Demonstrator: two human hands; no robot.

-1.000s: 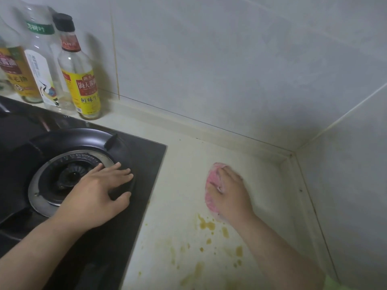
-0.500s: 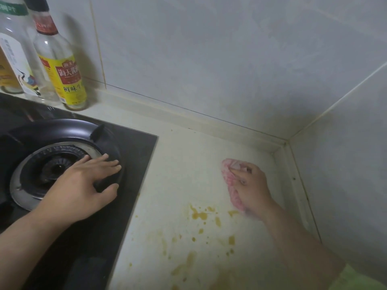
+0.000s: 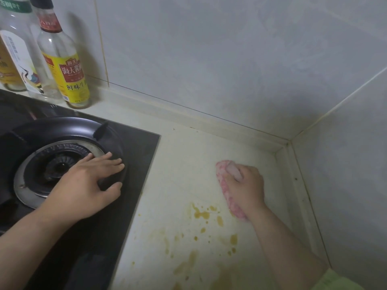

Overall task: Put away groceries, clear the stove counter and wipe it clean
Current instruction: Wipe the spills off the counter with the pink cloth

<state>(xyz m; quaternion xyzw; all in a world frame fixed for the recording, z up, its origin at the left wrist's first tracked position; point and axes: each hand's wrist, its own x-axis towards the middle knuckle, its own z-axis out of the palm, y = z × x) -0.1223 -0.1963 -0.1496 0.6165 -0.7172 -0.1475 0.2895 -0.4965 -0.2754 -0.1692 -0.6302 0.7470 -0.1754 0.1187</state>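
A pink cloth (image 3: 223, 185) lies on the pale stove counter (image 3: 184, 174) near the tiled corner. My right hand (image 3: 246, 187) presses down on the cloth with its fingers curled over it. Brown sauce stains (image 3: 202, 214) spot the counter in front of the cloth and toward me. My left hand (image 3: 90, 183) rests flat with straight fingers on the black ring of the gas burner (image 3: 56, 164), set in the black glass hob (image 3: 129, 164) on the left.
Three bottles stand against the wall behind the hob: a yellow-labelled sauce bottle (image 3: 62, 63), a clear bottle (image 3: 23, 55) and an orange-labelled one (image 3: 6, 68). Grey tiled walls (image 3: 230, 59) close the back and right sides.
My right hand has slid the pink cloth to the right along the counter, closer to the corner. My left hand has stayed on the burner ring.
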